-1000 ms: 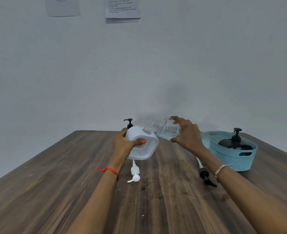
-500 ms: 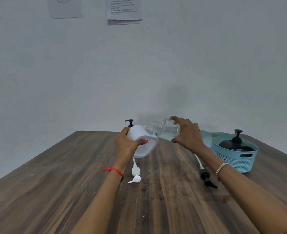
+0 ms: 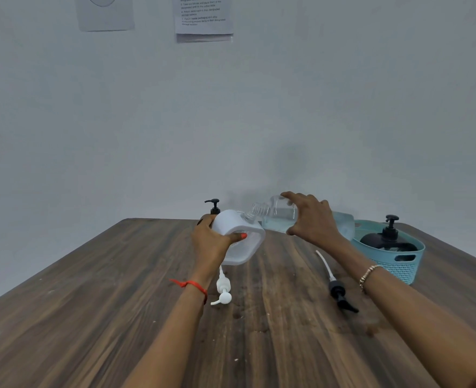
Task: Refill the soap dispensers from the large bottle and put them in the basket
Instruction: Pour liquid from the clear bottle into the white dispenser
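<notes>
Left hand: my left hand (image 3: pixel 211 245) grips the white dispenser (image 3: pixel 244 252), thumb across its front face, fingers wrapped round the far side.
White dispenser: held just above the counter (image 3: pixel 119 303), leaning to the right, its open neck turned up towards the clear bottle.
Right hand: my right hand (image 3: pixel 314 219) clasps the clear bottle (image 3: pixel 277 217) from above, fingers curled over its body.
Clear bottle: tipped almost on its side, threaded mouth at the white dispenser's neck; pale liquid lies along its lower side. I cannot tell whether any is flowing.
White pump (image 3: pixel 223 289): lying on the counter just below the white dispenser, beside my left wrist.
Black pump (image 3: pixel 339 294): lying on the counter with its pale tube pointing away from me, next to my right forearm.
Basket (image 3: pixel 399 264): blue, at the right of the counter, near my right arm.
Black dispenser (image 3: pixel 385 242): upright inside the basket, pump on.
Another pump top (image 3: pixel 214 205): black, showing behind the white dispenser; its body is hidden.
Wall: two papers (image 3: pixel 203 15) hang high up.
</notes>
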